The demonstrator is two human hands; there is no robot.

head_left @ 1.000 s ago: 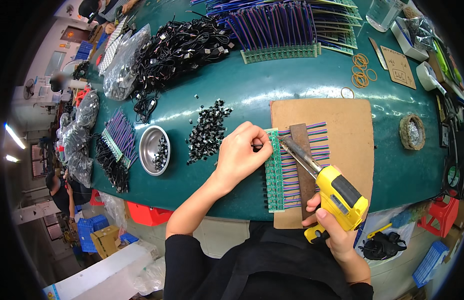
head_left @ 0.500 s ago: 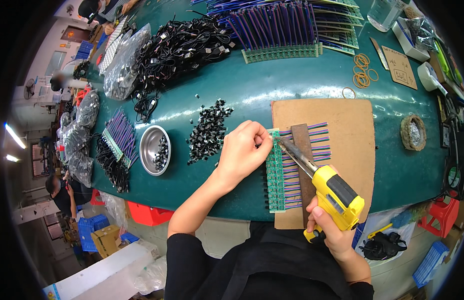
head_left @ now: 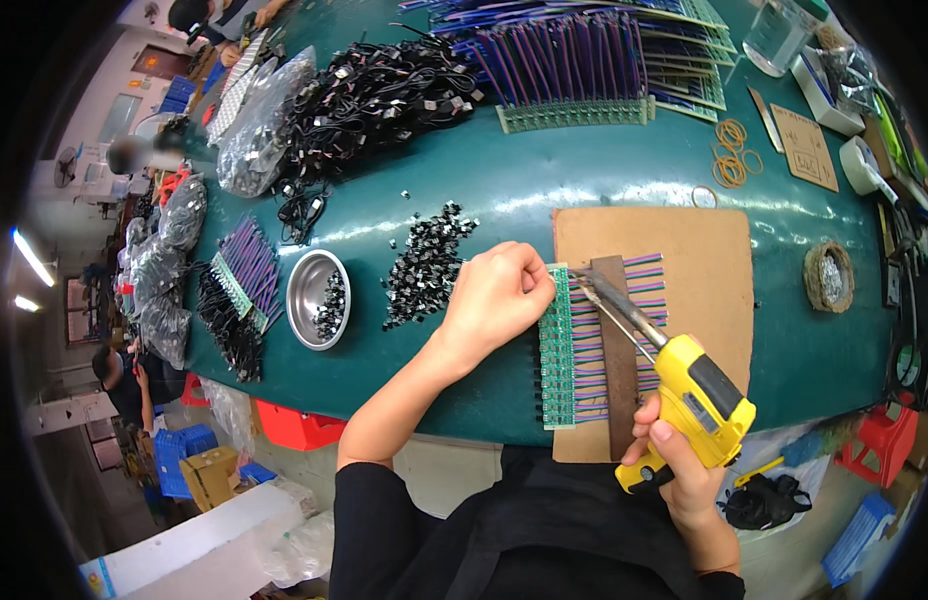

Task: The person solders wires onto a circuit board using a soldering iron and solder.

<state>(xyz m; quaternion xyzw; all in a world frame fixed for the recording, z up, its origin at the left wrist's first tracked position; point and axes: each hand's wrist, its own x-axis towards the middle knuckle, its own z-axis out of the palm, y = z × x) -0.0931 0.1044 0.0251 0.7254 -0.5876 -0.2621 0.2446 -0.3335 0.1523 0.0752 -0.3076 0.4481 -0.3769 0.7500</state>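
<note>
Gripping a yellow soldering gun beside a strip of green boards

Working right of centre in the frame, we have our left hand [head_left: 499, 305] at the upper end of a green circuit-board strip [head_left: 557, 350], thumb and fingertips pressed together; what, if anything, sits between them is hidden, so we cannot tell. Our right hand [head_left: 679, 455], lower right of centre, has its fingers curled round the handle of the yellow soldering gun [head_left: 709, 395]; its metal barrel slants up and left to a tip just beside the strip's upper end, though we cannot tell whether it touches.

The strip stands lengthwise along the left edge of a brown cardboard sheet [head_left: 709, 260]; coloured wires [head_left: 649, 300] run rightward from it, with a rusty flat bar [head_left: 617, 360] lying across them; dark pieces line its left side.

Left of our left hand we have a heap of small black connectors [head_left: 424, 265], then a steel bowl [head_left: 302, 300] holding more of them; at upper left lies a tangle of black cables [head_left: 374, 95]; at top centre, stacked wired boards [head_left: 574, 110]; at upper right, rubber bands [head_left: 729, 160] lie on the green table [head_left: 514, 180]; at far upper left we see a co-worker's arm [head_left: 269, 12].
</note>
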